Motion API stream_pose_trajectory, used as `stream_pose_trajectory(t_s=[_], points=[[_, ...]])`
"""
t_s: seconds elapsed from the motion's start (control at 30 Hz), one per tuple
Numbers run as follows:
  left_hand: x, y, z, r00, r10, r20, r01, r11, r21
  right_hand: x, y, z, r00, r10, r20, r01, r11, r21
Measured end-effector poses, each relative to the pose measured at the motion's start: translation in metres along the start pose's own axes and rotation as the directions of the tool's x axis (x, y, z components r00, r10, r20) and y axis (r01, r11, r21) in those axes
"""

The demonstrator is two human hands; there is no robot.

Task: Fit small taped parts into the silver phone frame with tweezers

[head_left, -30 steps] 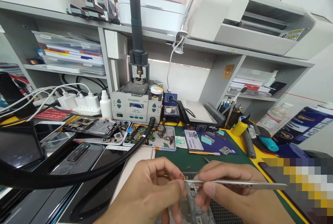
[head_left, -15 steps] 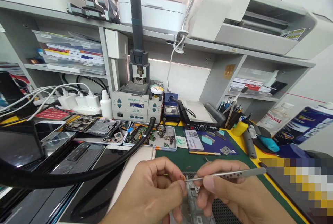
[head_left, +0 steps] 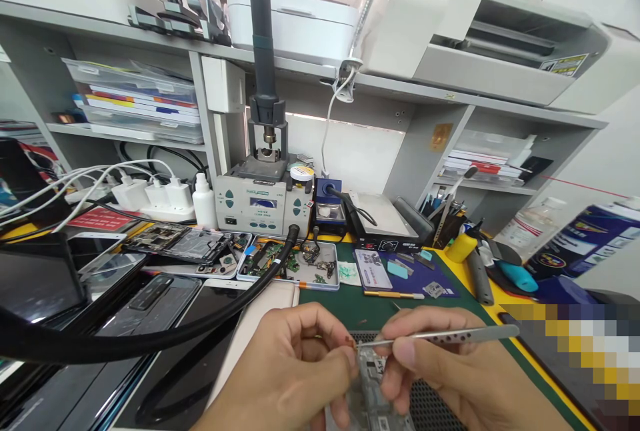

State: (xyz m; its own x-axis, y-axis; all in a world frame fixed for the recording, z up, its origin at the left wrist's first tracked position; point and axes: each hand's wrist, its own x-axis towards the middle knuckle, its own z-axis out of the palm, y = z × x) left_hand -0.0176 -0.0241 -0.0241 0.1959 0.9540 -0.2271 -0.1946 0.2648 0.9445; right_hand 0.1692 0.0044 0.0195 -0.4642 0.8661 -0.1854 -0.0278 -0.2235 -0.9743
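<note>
The left hand (head_left: pixel 295 371) curls around a grey frame (head_left: pixel 367 391), its thumb and forefinger pinching a small orange part (head_left: pixel 351 341) at the frame's top edge. The right hand (head_left: pixel 440 371) pinches tweezers (head_left: pixel 440 335) shut, tips touching that part, above the green mat (head_left: pixel 360 307).
</note>
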Motion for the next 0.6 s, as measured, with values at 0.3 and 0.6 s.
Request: stream_pose_trajectory(t_s=[0.3, 0.6], points=[[0.000, -0.002, -0.003, 1.000, -0.005, 0.010, 0.005, 1.000, 0.004, 0.003, 0.002, -0.012, 0.962, -0.246, 0.115, 0.272, 0.874, -0.403], [0.001, -0.003, -0.003, 1.000, -0.004, 0.014, 0.004, 1.000, 0.008, -0.001, 0.000, -0.008, 0.928, -0.356, 0.110, 0.361, 0.786, -0.502]])
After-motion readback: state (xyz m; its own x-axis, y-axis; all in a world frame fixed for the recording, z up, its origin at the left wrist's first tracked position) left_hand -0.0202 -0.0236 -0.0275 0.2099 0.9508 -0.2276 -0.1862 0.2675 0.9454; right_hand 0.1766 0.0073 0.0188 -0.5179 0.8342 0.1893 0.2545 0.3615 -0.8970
